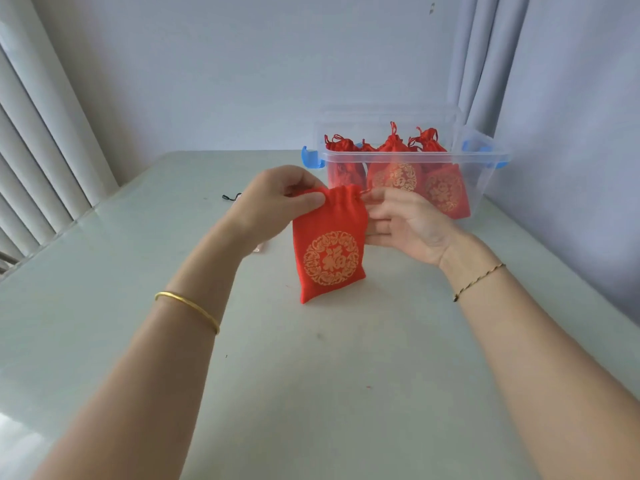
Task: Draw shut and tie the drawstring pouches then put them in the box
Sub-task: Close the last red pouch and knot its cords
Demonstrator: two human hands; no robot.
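Observation:
A red drawstring pouch (329, 251) with a gold round emblem hangs upright over the table's middle, its lower edge just above or on the surface. My left hand (277, 199) pinches the pouch's top left corner. My right hand (398, 220) is at the top right corner, thumb and forefinger pinching the red drawstring, the other fingers straight beside the pouch. The pouch's mouth is slightly gathered. Behind it stands a clear plastic box (485, 161) with blue latches, holding several tied red pouches (394, 164).
The pale table (311, 375) runs to the wall. A small black item (230, 197) lies left of my left hand. White blinds hang at the left, a grey curtain at the right behind the box.

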